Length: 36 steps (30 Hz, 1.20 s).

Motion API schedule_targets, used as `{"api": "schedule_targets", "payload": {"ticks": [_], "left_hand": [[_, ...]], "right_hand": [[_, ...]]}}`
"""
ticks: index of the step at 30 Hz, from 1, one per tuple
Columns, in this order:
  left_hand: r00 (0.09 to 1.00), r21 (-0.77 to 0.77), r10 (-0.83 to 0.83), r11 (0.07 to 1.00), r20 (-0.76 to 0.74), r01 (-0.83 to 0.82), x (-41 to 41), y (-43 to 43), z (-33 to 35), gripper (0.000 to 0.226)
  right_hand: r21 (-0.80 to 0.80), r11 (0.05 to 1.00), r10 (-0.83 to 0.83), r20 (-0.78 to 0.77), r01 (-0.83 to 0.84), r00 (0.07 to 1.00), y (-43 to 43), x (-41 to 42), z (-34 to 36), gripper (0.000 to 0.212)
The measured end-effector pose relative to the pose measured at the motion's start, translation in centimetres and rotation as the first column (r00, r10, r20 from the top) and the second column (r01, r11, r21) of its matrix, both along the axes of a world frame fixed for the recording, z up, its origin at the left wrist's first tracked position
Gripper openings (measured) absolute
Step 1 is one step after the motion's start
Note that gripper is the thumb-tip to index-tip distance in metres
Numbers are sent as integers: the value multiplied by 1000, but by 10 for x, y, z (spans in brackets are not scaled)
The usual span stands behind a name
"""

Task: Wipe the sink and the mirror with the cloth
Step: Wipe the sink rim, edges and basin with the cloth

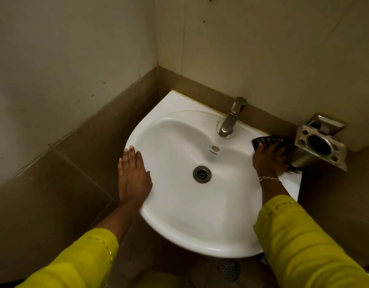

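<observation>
A white corner sink (pixel 179 215) hangs on the tiled wall, with a round steel drain (pixel 202 174) in its bowl and a steel tap (pixel 231 119) at the back. My right hand (pixel 269 157) presses a dark striped cloth (pixel 264 140) flat onto the sink's right rim, just right of the tap. The cloth shows above and below the hand. My left hand (pixel 132 175) rests flat on the sink's left rim, fingers together and holding nothing. No mirror is in view.
A steel wall-mounted toothbrush and soap holder (pixel 320 142) sticks out just right of my right hand. Walls close in behind and to the left of the sink. A round floor drain (pixel 229 269) lies under the sink's front edge.
</observation>
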<state>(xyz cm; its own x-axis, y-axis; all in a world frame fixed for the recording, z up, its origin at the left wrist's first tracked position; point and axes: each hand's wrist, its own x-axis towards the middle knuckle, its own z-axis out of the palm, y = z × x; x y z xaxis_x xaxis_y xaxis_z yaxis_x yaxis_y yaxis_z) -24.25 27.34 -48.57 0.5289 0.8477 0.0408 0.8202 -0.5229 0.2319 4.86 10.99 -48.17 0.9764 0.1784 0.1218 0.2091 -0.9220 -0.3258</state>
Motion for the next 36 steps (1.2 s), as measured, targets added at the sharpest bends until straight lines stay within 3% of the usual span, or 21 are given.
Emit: {"api": "schedule_targets", "payload": {"ticks": [8, 12, 17, 23, 29, 36], "left_hand": [[1000, -7, -7, 1000, 12, 7, 0, -1, 1, 67], [1000, 1, -13, 1000, 27, 13, -1, 0, -2, 66], [1000, -1, -20, 1000, 15, 20, -1, 0, -4, 66], [1000, 2, -17, 1000, 1, 17, -1, 2, -3, 64], [998, -3, 4, 1000, 61, -4, -1, 2, -3, 62], [993, -14, 19, 1000, 120, -17, -2, 3, -5, 58]], "right_hand": [[1, 1000, 3, 5, -3, 1000, 19, -1, -5, 66], [-37, 992, 119, 43, -117, 992, 33, -8, -7, 83], [-106, 969, 224, -13, -224, 975, 40, -7, -7, 72], [-228, 804, 574, 61, -549, 816, 28, -5, -5, 61], [-327, 750, 645, 168, -575, 746, 28, -45, -23, 55], [-351, 677, 720, 129, -647, 682, 54, -61, -25, 70]]}}
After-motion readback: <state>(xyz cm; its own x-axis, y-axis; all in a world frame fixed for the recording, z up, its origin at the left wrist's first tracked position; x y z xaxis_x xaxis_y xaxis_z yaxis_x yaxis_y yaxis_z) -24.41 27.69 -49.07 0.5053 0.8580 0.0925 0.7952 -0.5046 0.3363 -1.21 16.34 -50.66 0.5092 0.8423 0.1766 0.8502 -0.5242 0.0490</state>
